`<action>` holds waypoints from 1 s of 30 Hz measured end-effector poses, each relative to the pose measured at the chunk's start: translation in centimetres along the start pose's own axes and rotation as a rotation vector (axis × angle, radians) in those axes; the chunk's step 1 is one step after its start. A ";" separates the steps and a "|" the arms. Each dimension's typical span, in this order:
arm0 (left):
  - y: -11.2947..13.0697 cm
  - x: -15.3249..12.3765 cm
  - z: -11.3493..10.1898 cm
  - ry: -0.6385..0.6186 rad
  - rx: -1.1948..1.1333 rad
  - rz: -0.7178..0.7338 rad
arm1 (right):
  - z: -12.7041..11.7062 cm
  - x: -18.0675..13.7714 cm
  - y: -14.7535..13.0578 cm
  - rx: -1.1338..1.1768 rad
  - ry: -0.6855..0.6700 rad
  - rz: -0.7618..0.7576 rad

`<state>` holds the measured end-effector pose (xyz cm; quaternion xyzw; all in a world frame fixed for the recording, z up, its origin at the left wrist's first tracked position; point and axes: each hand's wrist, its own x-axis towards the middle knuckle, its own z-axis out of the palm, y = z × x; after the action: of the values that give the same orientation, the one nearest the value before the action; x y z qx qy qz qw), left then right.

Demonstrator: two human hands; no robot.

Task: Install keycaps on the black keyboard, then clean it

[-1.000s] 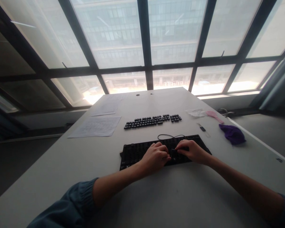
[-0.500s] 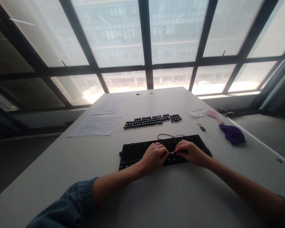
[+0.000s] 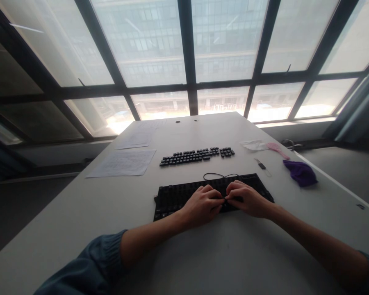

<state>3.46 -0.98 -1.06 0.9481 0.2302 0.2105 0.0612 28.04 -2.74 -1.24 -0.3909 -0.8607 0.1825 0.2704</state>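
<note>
White table [image 3: 252,254], black keyboard [image 3: 174,196], hands [image 3: 202,205] seemingly touching

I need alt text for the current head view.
A left hand and right hand are close together at a black keyboard on a white table. Beyond it lie black keycaps, with papers left and purple cloth right.

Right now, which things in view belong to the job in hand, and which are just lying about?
Likely the job's:
black rectangular keyboard
loose black keycaps in rows
black-handled wire tool

Seemingly lying about:
crumpled purple cloth
flat pink item
crumpled white item
white paper sheets
</note>
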 end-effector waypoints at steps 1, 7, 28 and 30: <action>0.0 0.0 0.0 -0.005 0.008 0.007 | -0.2 0.0 -0.1 -0.014 -0.013 0.002; 0.1 0.1 0.1 -0.012 -0.002 0.025 | -1.2 -0.4 -0.1 -0.077 -0.070 0.024; 0.6 0.3 -0.8 -0.011 -0.063 -0.013 | -1.2 -0.5 0.4 -0.042 0.016 -0.012; 0.8 0.4 -1.0 -0.037 -0.057 -0.020 | -1.0 -0.6 0.3 -0.057 -0.004 -0.006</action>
<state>3.67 -1.47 0.13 0.9474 0.2325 0.1986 0.0946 29.17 -2.86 -0.78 -0.3955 -0.8672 0.1581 0.2580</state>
